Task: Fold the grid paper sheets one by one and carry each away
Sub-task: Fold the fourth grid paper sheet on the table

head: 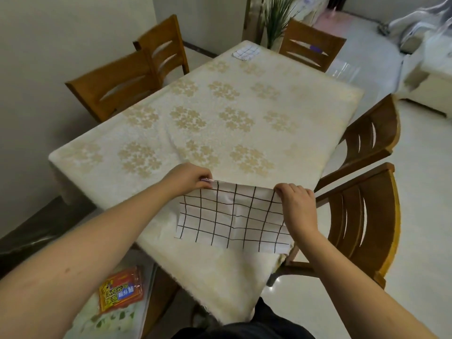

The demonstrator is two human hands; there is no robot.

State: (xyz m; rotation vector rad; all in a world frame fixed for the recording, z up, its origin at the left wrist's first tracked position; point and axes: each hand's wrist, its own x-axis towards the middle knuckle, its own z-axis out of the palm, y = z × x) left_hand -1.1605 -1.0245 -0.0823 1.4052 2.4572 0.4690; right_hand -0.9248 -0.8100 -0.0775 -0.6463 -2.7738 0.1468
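Note:
A white sheet of grid paper [230,216] with black lines lies at the near right corner of the table [220,113], its far edge lifted. My left hand [188,178] pinches the sheet's far left corner. My right hand [297,204] pinches the far right corner, fingers curled over the edge. A second, smaller piece of grid paper [245,52] lies folded at the table's far end.
A cream flowered cloth covers the table. Wooden chairs stand around it: two on the left [115,86], one at the far end [310,45], two on the right [362,221]. A red snack packet [121,292] lies on a low surface at the lower left.

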